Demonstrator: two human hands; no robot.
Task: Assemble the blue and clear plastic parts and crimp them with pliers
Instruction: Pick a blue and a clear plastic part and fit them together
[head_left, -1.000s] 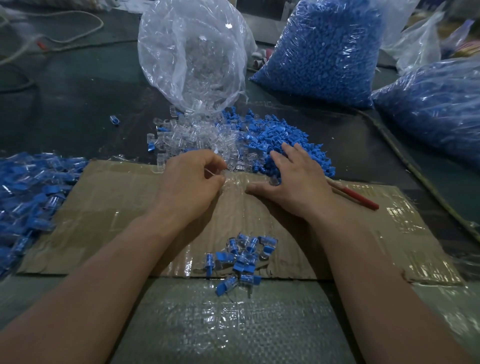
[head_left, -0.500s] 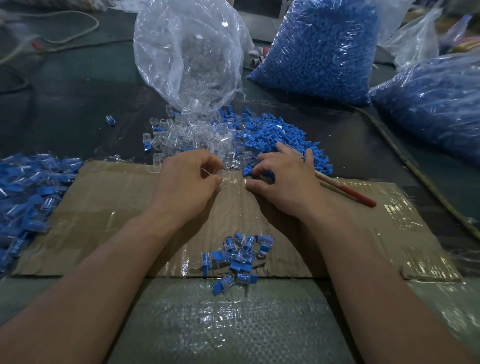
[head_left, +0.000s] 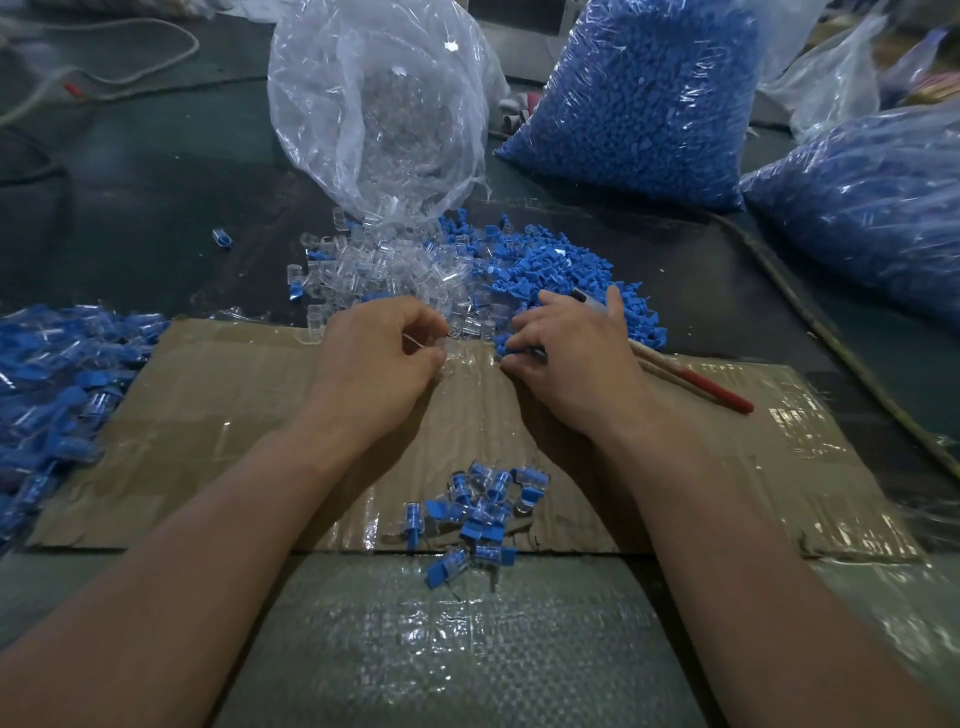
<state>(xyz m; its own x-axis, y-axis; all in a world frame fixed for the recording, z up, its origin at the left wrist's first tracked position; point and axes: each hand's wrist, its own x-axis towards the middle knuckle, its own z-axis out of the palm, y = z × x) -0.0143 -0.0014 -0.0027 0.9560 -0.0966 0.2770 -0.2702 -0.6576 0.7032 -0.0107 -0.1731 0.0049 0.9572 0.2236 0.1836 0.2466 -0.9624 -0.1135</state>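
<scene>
A heap of clear plastic parts (head_left: 374, 270) spills from a clear bag, with a heap of loose blue parts (head_left: 550, 265) to its right. My left hand (head_left: 379, 353) rests on the cardboard with curled fingers that pinch a small clear part at the heap's near edge. My right hand (head_left: 571, 348) sits at the near edge of the blue heap, its fingertips pinching a blue part. Red-handled pliers (head_left: 696, 382) lie just right of my right hand. A small cluster of joined blue-and-clear pieces (head_left: 478, 512) lies between my forearms.
A taped cardboard sheet (head_left: 234, 415) covers the work area. A big pile of joined pieces (head_left: 57, 389) lies at the left. A clear bag (head_left: 379, 104) and two bags of blue parts (head_left: 644, 98) (head_left: 872, 202) stand behind. Cables run at far left and right.
My right hand has gone from lying flat on the blue heap to curling its fingers and pulling back slightly with a blue part. My left hand has barely moved.
</scene>
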